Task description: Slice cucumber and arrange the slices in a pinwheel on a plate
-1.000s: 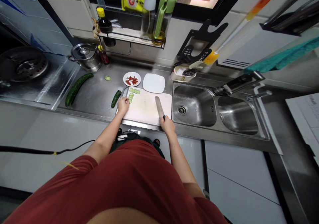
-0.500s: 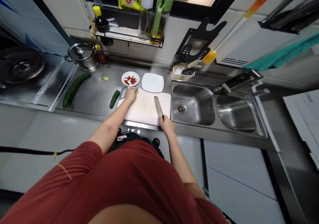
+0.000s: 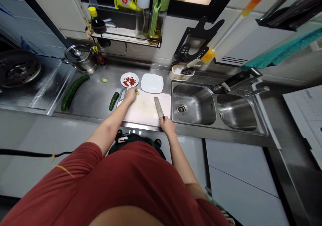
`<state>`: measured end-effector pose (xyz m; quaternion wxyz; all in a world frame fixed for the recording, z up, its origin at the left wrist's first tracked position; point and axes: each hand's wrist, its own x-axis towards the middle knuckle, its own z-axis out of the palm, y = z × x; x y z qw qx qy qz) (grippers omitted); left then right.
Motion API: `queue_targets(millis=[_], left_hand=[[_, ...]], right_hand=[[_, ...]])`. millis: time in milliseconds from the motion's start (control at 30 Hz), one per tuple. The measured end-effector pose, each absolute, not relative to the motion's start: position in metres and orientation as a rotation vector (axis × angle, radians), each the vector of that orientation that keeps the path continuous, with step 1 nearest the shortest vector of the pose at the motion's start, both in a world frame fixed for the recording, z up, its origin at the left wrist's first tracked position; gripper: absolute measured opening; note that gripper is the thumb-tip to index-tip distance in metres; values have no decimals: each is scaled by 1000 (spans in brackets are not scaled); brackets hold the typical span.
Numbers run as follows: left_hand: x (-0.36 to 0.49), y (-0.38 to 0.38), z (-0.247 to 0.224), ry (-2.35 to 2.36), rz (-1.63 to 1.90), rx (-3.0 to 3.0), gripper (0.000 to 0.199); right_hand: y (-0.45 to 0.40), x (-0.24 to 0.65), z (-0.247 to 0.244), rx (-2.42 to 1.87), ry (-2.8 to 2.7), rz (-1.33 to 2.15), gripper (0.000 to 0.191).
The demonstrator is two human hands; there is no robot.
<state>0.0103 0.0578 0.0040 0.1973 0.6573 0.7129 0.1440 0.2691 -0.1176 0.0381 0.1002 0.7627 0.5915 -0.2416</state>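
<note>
My left hand point(image 3: 130, 95) rests cupped at the far edge of a white cutting board point(image 3: 146, 112), covering the spot where cucumber slices lay. One small cucumber slice point(image 3: 137, 93) shows beside its fingers. My right hand point(image 3: 167, 125) grips the black handle of a kitchen knife point(image 3: 159, 107), whose steel blade lies on the board. Left of the board, a cut cucumber piece point(image 3: 114, 101) sits on the steel counter point(image 3: 93, 102). Further left lie a long whole cucumber point(image 3: 71, 93) and a lone cucumber slice point(image 3: 104, 80).
Behind the board stand a small plate of chopped red chili point(image 3: 128, 80) and a white square plate point(image 3: 152, 83). A double steel sink point(image 3: 190, 104) adjoins the board's right side. A steel pot point(image 3: 77, 58) and gas burner point(image 3: 17, 70) stand to the left.
The row of cucumber slices on the board has gone from view. My left hand has shifted toward the board's far edge, over that spot. My right hand still holds the knife.
</note>
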Motion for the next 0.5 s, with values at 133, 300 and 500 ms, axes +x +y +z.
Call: queue_targets(millis=[133,300,500], left_hand=[[12,54,1,1949,541,1622,28],[14,41,-2,1764,524,1464,26],[28,12,-7,1958,422,1327,19]], right_hand=[[-117,269,40,2255,1745,-725,45],[-117,270,40,2244,1756,-740,46],[-117,270,41,2226,1791,-719,45]])
